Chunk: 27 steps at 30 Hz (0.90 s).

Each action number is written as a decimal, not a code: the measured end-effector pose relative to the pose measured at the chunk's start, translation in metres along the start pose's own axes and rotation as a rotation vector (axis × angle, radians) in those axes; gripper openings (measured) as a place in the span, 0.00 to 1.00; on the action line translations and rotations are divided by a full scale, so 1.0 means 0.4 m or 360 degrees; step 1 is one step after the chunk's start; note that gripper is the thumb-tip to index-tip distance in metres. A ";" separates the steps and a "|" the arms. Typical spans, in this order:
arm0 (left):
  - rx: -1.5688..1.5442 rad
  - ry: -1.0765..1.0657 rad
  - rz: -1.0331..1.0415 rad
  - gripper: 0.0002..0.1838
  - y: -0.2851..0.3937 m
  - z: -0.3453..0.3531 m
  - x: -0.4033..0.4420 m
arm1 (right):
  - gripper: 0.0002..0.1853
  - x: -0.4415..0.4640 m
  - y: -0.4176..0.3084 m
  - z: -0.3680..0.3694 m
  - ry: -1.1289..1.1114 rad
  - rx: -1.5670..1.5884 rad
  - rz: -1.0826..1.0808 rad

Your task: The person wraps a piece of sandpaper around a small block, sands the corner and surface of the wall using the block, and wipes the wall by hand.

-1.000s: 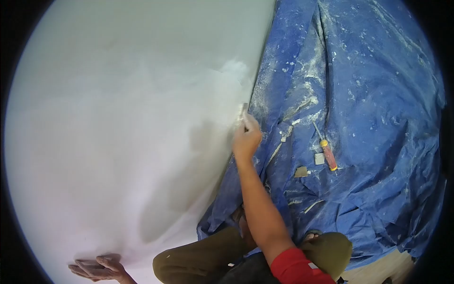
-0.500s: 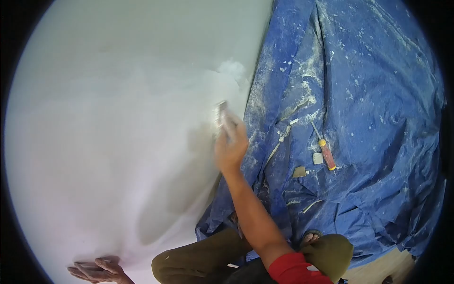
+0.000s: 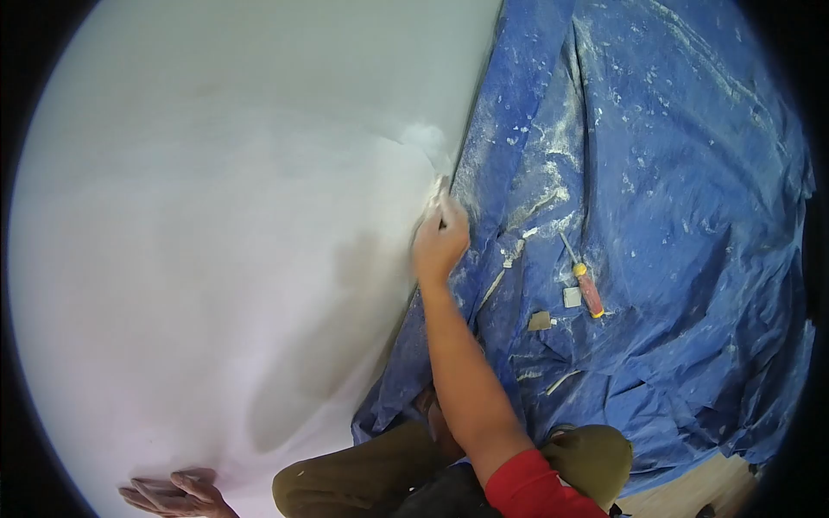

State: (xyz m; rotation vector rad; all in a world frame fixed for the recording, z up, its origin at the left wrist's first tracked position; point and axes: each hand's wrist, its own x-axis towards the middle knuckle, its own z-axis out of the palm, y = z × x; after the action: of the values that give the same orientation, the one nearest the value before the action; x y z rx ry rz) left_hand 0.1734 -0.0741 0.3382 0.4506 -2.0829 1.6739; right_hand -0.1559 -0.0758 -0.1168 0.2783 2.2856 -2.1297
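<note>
My right hand point(image 3: 440, 246) is closed on a small, pale, flat piece point(image 3: 443, 187), seen nearly edge-on and blurred; its exact kind does not show. It is at the lower edge of the white wall point(image 3: 216, 259), where the wall meets the blue tarp. A whiter patch point(image 3: 423, 136) marks the wall just beyond the hand. At the bottom left, my left hand point(image 3: 180, 495) rests on the wall with its fingers stretched out. It holds nothing, and dust coats its fingers.
A blue tarp point(image 3: 682, 216), creased and dusted with white debris, covers the floor on the right. On it lie a red-and-yellow-handled screwdriver point(image 3: 589, 290), a small pale square point(image 3: 572, 297) and a brownish scrap point(image 3: 540, 321). My bent knees point(image 3: 345, 475) are below.
My right hand has moved right with the pale piece, from the wall's surface to its edge by the tarp. My left hand stays on the wall. The view has shifted slightly.
</note>
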 end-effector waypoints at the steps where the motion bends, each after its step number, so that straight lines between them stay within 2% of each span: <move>1: -0.0033 -0.0005 -0.0038 0.33 0.006 0.001 0.000 | 0.19 0.050 0.035 0.016 0.0018 -0.0083 0.0101; 3: -0.0060 -0.0003 -0.0102 0.32 -0.001 -0.005 -0.007 | 0.20 0.074 0.068 0.038 0.0036 -0.0156 0.0175; 5: -0.0124 -0.0043 -0.0071 0.31 -0.027 -0.002 -0.022 | 0.16 0.089 0.083 0.041 0.0100 -0.0136 0.0235; 7: -0.0086 -0.0122 -0.0173 0.29 -0.050 -0.013 -0.049 | 0.12 0.047 0.079 -0.006 -0.0178 -0.0087 0.0270; 8: -0.0054 -0.0212 -0.0231 0.27 -0.048 -0.012 -0.061 | 0.08 0.018 0.064 -0.034 -0.0365 -0.0173 0.0416; 9: -0.0119 -0.0195 -0.0306 0.27 -0.035 -0.006 -0.069 | 0.07 -0.014 0.041 -0.053 -0.0392 -0.0211 0.0472; 11: 0.0020 -0.0187 -0.0390 0.39 -0.007 0.006 -0.071 | 0.14 -0.088 0.043 -0.066 -0.0294 -0.0188 0.0168; 12: -0.0045 -0.0172 -0.0462 0.39 -0.001 0.007 -0.060 | 0.18 -0.101 -0.039 -0.105 -0.0464 -0.0073 0.0397; 14: -0.0095 -0.0060 -0.0424 0.37 0.008 0.000 -0.044 | 0.18 -0.105 -0.160 -0.166 -0.0696 0.0141 0.0602; 15: -0.0150 -0.0045 -0.0478 0.37 0.007 0.001 -0.041 | 0.18 -0.100 -0.187 -0.190 -0.0651 0.0108 0.0547; 17: -0.0157 -0.0030 -0.0418 0.33 0.003 -0.008 -0.041 | 0.19 -0.081 -0.243 -0.221 -0.0816 0.0296 0.0155; 18: -0.0188 -0.0010 -0.0469 0.33 0.001 -0.004 -0.045 | 0.19 -0.069 -0.238 -0.230 -0.0792 0.0275 0.0100; 21: -0.0222 -0.0025 -0.0446 0.31 -0.010 -0.009 -0.051 | 0.23 -0.002 -0.279 -0.278 -0.0791 0.0567 0.0134; 23: -0.0343 -0.0029 -0.0448 0.30 -0.005 -0.012 -0.046 | 0.28 0.032 -0.353 -0.360 -0.0982 0.0493 0.0454; 24: -0.0338 -0.0039 -0.0466 0.29 -0.001 -0.018 -0.038 | 0.30 0.037 -0.295 -0.372 -0.0923 0.0275 0.0216; 25: -0.0338 -0.0013 -0.0505 0.29 -0.002 -0.018 -0.045 | 0.30 0.026 -0.298 -0.400 -0.0918 0.0279 0.0169; 27: -0.0428 -0.0110 -0.0509 0.28 -0.001 -0.014 -0.067 | 0.29 0.016 -0.308 -0.484 -0.1063 0.0279 0.0314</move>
State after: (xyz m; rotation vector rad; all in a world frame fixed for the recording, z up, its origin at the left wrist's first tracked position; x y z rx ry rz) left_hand 0.1972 -0.0691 0.3258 0.7165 -2.1122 1.1941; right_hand -0.1560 0.1091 0.0192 -0.1813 1.6326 -1.9310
